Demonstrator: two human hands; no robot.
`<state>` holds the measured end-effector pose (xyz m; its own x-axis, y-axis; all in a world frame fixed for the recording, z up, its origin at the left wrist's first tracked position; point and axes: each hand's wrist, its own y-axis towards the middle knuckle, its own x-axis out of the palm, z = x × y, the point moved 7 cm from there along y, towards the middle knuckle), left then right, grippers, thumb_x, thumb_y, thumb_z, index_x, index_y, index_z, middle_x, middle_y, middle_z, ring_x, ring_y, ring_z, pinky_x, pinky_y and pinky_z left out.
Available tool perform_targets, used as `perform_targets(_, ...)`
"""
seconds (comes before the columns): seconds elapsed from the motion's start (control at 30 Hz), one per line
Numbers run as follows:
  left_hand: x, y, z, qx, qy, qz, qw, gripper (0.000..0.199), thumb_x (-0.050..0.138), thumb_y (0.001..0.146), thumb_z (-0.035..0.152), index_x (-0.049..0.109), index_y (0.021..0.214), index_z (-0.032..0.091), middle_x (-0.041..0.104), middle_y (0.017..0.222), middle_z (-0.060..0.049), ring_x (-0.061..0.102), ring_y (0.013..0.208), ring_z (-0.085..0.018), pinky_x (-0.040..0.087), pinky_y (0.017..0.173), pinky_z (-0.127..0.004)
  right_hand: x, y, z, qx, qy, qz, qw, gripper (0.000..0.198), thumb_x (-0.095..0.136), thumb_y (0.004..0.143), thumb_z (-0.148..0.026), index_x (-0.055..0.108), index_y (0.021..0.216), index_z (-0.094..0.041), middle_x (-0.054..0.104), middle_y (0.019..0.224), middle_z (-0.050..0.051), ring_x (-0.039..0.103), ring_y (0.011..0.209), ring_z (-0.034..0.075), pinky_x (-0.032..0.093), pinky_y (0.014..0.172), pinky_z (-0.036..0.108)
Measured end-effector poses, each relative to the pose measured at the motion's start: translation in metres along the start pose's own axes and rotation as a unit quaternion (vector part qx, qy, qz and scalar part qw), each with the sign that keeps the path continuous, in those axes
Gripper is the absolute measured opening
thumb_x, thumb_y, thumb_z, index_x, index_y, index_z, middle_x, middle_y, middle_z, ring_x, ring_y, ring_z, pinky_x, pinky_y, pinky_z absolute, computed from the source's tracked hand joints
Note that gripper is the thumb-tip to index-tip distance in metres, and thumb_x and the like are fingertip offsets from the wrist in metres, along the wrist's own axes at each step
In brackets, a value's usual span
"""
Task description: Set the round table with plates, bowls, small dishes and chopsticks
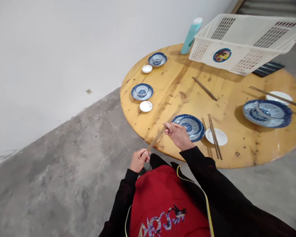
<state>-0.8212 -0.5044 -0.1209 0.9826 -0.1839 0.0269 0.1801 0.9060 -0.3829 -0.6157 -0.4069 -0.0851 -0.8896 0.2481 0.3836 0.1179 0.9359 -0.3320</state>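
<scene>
A pair of wooden chopsticks (160, 133) is held in both hands over the near edge of the round wooden table (234, 154). My left hand (138, 160) grips their near end, off the table's edge. My right hand (178, 135) pinches them further up, beside a blue-and-white plate with a bowl on it (191, 126). To the right of that plate lies a small white saucer (218, 136) with another pair of chopsticks (214, 136) across it.
Two more blue plate-and-bowl sets (142, 91) (158, 59), each with a white saucer, stand along the left edge. A large blue plate (267, 113) is at right. A white plastic basket (241, 41) and a teal bottle (191, 35) stand at the back. Loose chopsticks (204, 88) lie mid-table.
</scene>
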Motion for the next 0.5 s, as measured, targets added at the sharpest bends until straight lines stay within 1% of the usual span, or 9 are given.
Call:
perform_targets(0.1,-0.008,0.02,0.002,0.0,0.002,-0.022,1.0,0.037,0.06,0.081,0.05,0.066,0.08,0.014,0.057,0.061,0.002,0.05,0.051,-0.008,0.041,0.053,-0.022,0.006,0.013,-0.001,-0.005,-0.011,0.011,1.0,0.031,0.091,0.058,-0.039,0.072,0.072,-0.019,0.062,0.068,-0.001,0.055,0.057,0.008,0.05,0.051,0.02)
perform_targets(0.2,-0.021,0.049,0.008,-0.006,0.013,-0.033,0.999,0.035,0.062,0.08,0.05,0.066,0.079,0.015,0.058,0.061,0.002,0.05,0.05,-0.008,0.04,0.052,-0.022,0.01,0.037,-0.002,-0.014,-0.017,0.022,1.0,0.029,0.091,0.059,-0.037,0.072,0.072,-0.019,0.062,0.068,-0.002,0.055,0.057,0.008,0.05,0.051,0.019)
perform_targets(0.3,-0.038,0.088,0.021,-0.007,0.019,-0.031,0.999,0.035,0.064,0.08,0.05,0.065,0.077,0.015,0.059,0.062,0.001,0.051,0.051,-0.008,0.041,0.053,-0.022,0.012,0.073,0.0,-0.03,-0.004,0.053,0.998,0.029,0.09,0.058,-0.034,0.07,0.069,-0.018,0.062,0.07,-0.001,0.056,0.057,0.008,0.052,0.051,0.019)
perform_targets(0.4,-0.056,0.132,0.039,-0.006,-0.001,-0.016,1.0,0.037,0.065,0.081,0.051,0.066,0.081,0.014,0.062,0.065,0.0,0.052,0.052,-0.008,0.042,0.054,-0.022,0.015,0.114,0.0,-0.045,0.024,0.1,0.994,0.027,0.089,0.06,-0.031,0.067,0.067,-0.019,0.061,0.067,-0.002,0.057,0.057,0.008,0.052,0.051,0.018)
perform_targets(0.43,-0.061,0.147,0.044,-0.013,-0.013,-0.007,1.0,0.038,0.065,0.082,0.051,0.066,0.084,0.013,0.063,0.066,0.0,0.052,0.052,-0.008,0.042,0.054,-0.022,0.016,0.128,0.0,-0.047,0.033,0.115,0.992,0.026,0.089,0.06,-0.03,0.066,0.067,-0.019,0.061,0.066,-0.002,0.057,0.057,0.008,0.052,0.051,0.017)
perform_targets(0.5,-0.07,0.174,0.05,-0.048,-0.037,0.017,0.998,0.039,0.064,0.085,0.051,0.066,0.089,0.012,0.065,0.068,-0.002,0.053,0.051,-0.009,0.042,0.055,-0.023,0.017,0.153,0.002,-0.039,0.05,0.142,0.988,0.025,0.088,0.063,-0.027,0.064,0.066,-0.019,0.061,0.065,-0.002,0.057,0.056,0.007,0.052,0.051,0.016)
